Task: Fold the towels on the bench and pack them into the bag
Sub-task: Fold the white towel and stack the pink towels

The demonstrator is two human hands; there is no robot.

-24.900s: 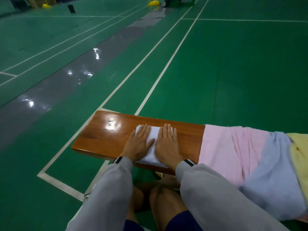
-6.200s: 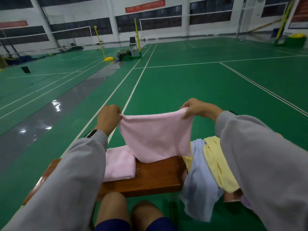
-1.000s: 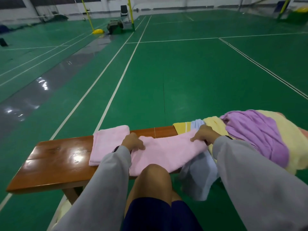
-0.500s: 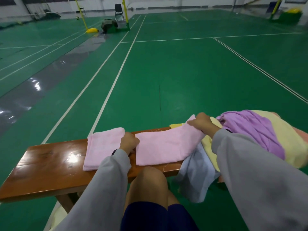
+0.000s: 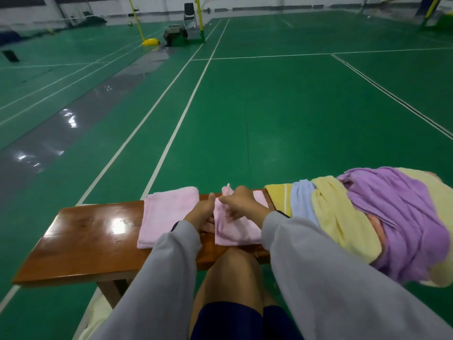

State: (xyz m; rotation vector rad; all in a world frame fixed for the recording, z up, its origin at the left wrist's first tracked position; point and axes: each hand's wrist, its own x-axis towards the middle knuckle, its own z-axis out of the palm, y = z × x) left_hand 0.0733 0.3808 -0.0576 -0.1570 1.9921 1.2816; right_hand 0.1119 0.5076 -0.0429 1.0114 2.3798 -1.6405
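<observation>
A folded pink towel (image 5: 166, 217) lies flat on the wooden bench (image 5: 81, 244). Just right of it a second pink towel (image 5: 235, 231) is doubled over into a narrow strip. My right hand (image 5: 241, 204) pinches its folded-over far edge, a corner sticking up behind the fingers. My left hand (image 5: 202, 212) rests at the strip's left edge, fingers closed on the cloth. To the right lies a heap of unfolded towels: blue (image 5: 302, 202), yellow (image 5: 343, 217) and purple (image 5: 397, 217). A pale cloth edge (image 5: 94, 317), maybe the bag, shows on the floor under the bench.
The bench stands on a green court floor (image 5: 269, 119) with white lines. My bare knees (image 5: 232, 278) are pressed against the bench's front edge. Far off are a yellow net post base (image 5: 151, 42), a dark bag (image 5: 174, 35) and a chair (image 5: 189, 13).
My right hand has carried the pink towel's right end over to the left, halving its width. My left hand stayed at the towel's left edge.
</observation>
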